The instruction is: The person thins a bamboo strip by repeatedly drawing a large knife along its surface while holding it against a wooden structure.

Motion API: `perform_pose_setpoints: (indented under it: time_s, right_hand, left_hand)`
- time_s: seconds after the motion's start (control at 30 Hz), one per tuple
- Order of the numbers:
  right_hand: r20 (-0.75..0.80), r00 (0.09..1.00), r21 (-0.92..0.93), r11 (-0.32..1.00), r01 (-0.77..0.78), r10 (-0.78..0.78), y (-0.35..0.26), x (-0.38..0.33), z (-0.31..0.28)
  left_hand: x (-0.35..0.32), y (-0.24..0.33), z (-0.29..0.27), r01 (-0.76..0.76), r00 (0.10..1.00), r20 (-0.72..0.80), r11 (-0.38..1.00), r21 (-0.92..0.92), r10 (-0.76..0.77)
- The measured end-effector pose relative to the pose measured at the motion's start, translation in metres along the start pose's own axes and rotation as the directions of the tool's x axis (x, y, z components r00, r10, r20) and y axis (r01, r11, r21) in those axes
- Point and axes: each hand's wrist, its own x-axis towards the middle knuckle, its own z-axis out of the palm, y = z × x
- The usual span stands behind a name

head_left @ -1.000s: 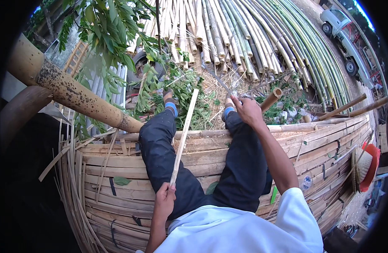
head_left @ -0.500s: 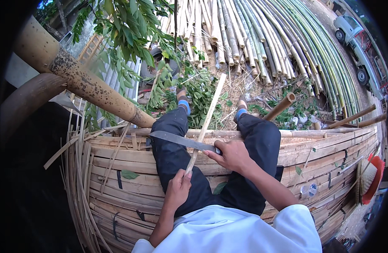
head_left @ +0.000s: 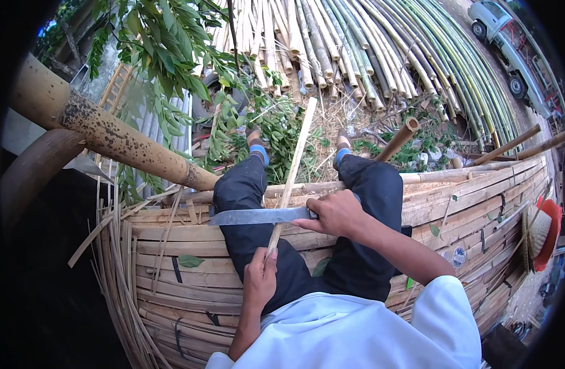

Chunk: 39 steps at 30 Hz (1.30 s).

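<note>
My left hand (head_left: 259, 275) is closed on the near end of a pale bamboo strip (head_left: 299, 147), which slants up and away between my knees. In my right hand (head_left: 339, 213) is the handle of a long machete (head_left: 251, 216), with most of the handle hidden by the fingers. The blade points left and lies across the strip a little above my left hand. Its tip reaches out over my left thigh.
I sit on a stack of split bamboo slats (head_left: 190, 249). A thick bamboo pole (head_left: 129, 132) slants across the left, beside leafy branches (head_left: 162, 49). Bamboo poles (head_left: 380, 49) lie ahead. A cut bamboo stub (head_left: 398, 140) rises by my right knee. A straw hat (head_left: 536, 237) sits far right.
The machete has slid along the strip toward my left hand, and its blade now lies more level. My left hand keeps hold of the strip. The whole view has shifted slightly.
</note>
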Motion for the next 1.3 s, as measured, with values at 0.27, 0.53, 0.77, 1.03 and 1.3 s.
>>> perform_pose_setpoints:
  time_s: [0.27,0.53,0.77,1.03,1.3]
  right_hand:
    - [0.015,1.0,-0.143,0.99,-0.01,0.012,0.023,0.012,-0.017]
    - [-0.046,0.943,-0.227,0.916,-0.332,0.331,0.088,0.023,-0.041]
    - [0.019,0.994,-0.111,0.988,-0.104,0.107,0.041,0.002,-0.013]
    - [-0.036,0.936,-0.093,0.931,-0.353,0.352,0.101,0.032,-0.007]
    - [-0.079,0.817,-0.056,0.816,-0.575,0.571,0.137,0.044,-0.001]
  left_hand:
    - [-0.001,0.004,-0.003,0.008,0.999,-0.034,1.0,-0.014,-0.008]
    - [-0.026,-0.008,0.001,0.056,0.996,0.077,0.997,-0.059,-0.052]
    - [-0.024,-0.01,0.007,0.084,0.995,0.056,0.994,-0.064,-0.08]
    - [-0.018,-0.029,0.013,0.124,0.989,0.084,0.991,-0.054,-0.119]
    - [-0.017,-0.027,0.012,0.162,0.977,0.159,0.979,-0.125,-0.142]
